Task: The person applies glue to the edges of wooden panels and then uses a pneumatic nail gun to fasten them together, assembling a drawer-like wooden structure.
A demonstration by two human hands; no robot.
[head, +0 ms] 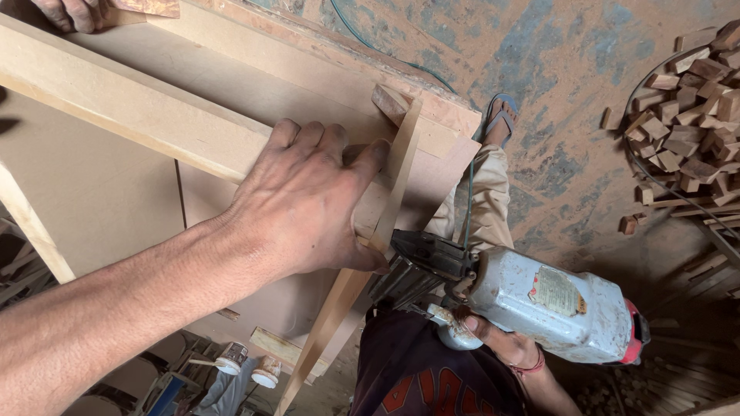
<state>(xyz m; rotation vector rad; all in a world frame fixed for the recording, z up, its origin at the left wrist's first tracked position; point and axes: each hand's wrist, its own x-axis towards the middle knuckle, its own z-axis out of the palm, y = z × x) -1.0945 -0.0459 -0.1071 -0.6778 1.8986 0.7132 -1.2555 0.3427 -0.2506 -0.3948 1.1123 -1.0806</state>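
Left hand (pixel 308 202) pressing strip (pixel 397 181) — right (pixel 493 339) gripping nailer (pixel 539 300).

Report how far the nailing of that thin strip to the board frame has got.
Done: the thin strip already lies against the frame board. In hand: the left hand presses it flat while the right hand holds the nail gun with its nose at the strip's edge. Left: no nail heads visible, so fastening looks unfinished.
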